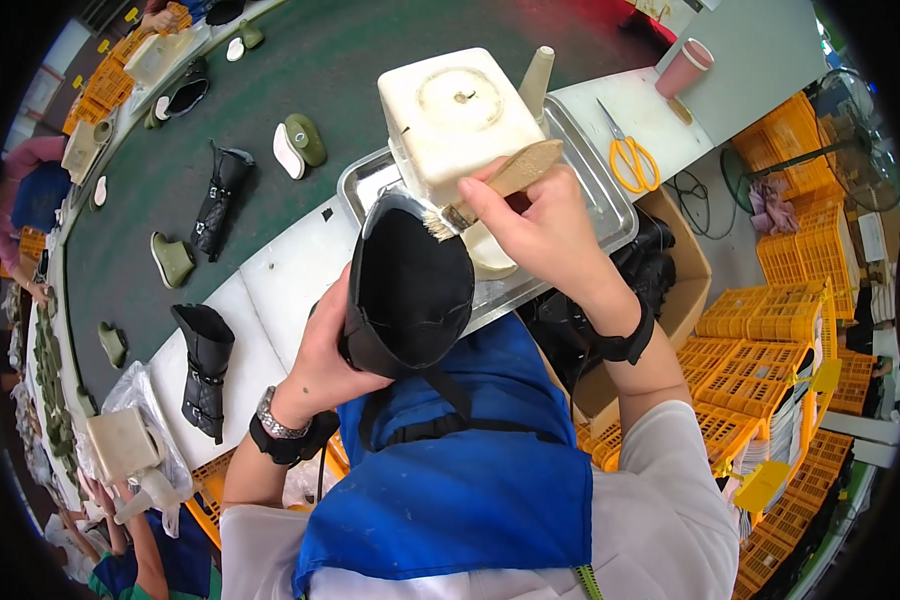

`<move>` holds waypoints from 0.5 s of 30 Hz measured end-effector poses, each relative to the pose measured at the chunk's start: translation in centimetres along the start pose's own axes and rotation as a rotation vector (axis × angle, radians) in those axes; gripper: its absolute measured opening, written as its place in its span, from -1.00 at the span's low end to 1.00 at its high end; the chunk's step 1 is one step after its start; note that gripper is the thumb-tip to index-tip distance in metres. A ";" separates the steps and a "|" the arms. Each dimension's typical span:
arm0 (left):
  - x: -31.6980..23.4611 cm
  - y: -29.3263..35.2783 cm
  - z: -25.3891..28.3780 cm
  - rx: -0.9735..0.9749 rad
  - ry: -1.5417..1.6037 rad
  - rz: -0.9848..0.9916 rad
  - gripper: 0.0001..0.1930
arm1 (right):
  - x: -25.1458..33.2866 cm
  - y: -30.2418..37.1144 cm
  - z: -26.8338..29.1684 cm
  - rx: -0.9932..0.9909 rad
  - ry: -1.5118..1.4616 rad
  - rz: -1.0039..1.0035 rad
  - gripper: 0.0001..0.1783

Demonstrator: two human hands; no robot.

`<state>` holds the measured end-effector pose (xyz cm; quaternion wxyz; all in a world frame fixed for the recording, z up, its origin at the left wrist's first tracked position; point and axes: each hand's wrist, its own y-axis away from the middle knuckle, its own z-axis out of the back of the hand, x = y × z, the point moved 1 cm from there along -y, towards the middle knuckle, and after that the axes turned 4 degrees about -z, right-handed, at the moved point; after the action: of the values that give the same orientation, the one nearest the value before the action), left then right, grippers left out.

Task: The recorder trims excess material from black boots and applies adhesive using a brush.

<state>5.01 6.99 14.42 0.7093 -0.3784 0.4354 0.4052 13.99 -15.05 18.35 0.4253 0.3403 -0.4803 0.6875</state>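
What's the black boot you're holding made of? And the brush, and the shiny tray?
The boot: maybe leather or a lookalike, smooth, black and mostly dull outside.
The brush: probably wood in the handle, which looks tan and unpainted; its pale bristles could be natural or plastic.
The tray: likely metal, silvery with bright reflections.

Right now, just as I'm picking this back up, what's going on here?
A person is holding a black boot in the left hand, its opening facing up. The right hand grips a brush with its bristles at the boot's rim. Behind them, a white container sits in a metal tray. Orange-handled scissors lie to the right. Two more black boots are off to the left, one on the green surface, one on the white tabletop.
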 end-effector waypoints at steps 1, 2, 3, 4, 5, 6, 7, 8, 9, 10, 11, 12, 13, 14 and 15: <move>0.4 0.2 -0.1 -0.054 -0.046 -0.017 -0.02 | 0.1 0.0 -0.1 0.001 -0.003 0.005 -0.83; 0.9 0.2 -0.1 -0.058 -0.051 -0.019 -0.02 | 0.0 0.0 -0.2 0.017 -0.010 -0.017 -0.83; 1.3 0.3 -0.1 -0.109 -0.133 -0.058 -0.02 | 0.0 0.0 -0.2 0.032 -0.017 -0.040 -0.83; 1.6 0.3 -0.1 -0.159 -0.213 -0.098 -0.02 | 0.1 0.0 -0.1 0.033 -0.018 -0.035 -0.83; 2.0 0.3 -0.2 -0.162 -0.215 -0.101 -0.02 | 0.1 0.0 -0.1 0.057 -0.006 -0.091 -0.84; 2.2 0.3 -0.3 -0.198 -0.266 -0.145 -0.02 | 0.1 0.1 0.0 0.082 0.007 -0.146 -0.85; 2.4 0.3 -0.3 -0.234 -0.317 -0.188 -0.01 | 0.3 0.1 0.1 0.085 0.007 -0.141 -0.85; 2.5 0.4 -0.2 -0.240 -0.319 -0.190 -0.01 | 0.4 0.2 0.2 0.049 -0.061 -0.179 -0.85; 2.7 0.4 -0.1 -0.251 -0.325 -0.182 -0.01 | 0.6 0.3 0.2 0.014 -0.128 -0.216 -0.85; 2.7 0.4 0.0 -0.260 -0.330 -0.177 0.00 | 0.4 0.6 0.3 0.015 -0.126 -0.212 -0.85; 2.6 0.5 0.1 -0.263 -0.330 -0.180 0.00 | 0.1 0.9 0.1 0.094 -0.183 -0.238 -0.85; 2.4 0.6 0.2 -0.273 -0.369 -0.173 0.00 | -0.1 1.2 0.0 0.172 -0.239 -0.265 -0.84; 2.2 0.6 0.3 -0.281 -0.407 -0.168 -0.01 | 0.3 1.1 -0.1 0.157 -0.203 -0.289 -0.82; 2.1 0.6 0.4 -0.282 -0.406 -0.174 -0.01 | 0.2 0.9 -0.1 0.154 -0.199 -0.285 -0.82; 2.1 0.6 0.4 -0.254 -0.331 -0.139 -0.02 | 0.0 0.8 -0.1 0.097 -0.168 -0.237 -0.82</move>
<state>5.18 8.06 12.51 0.7440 -0.4221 0.2315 0.4635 13.30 -15.06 18.00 0.4452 0.4710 -0.4369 0.6238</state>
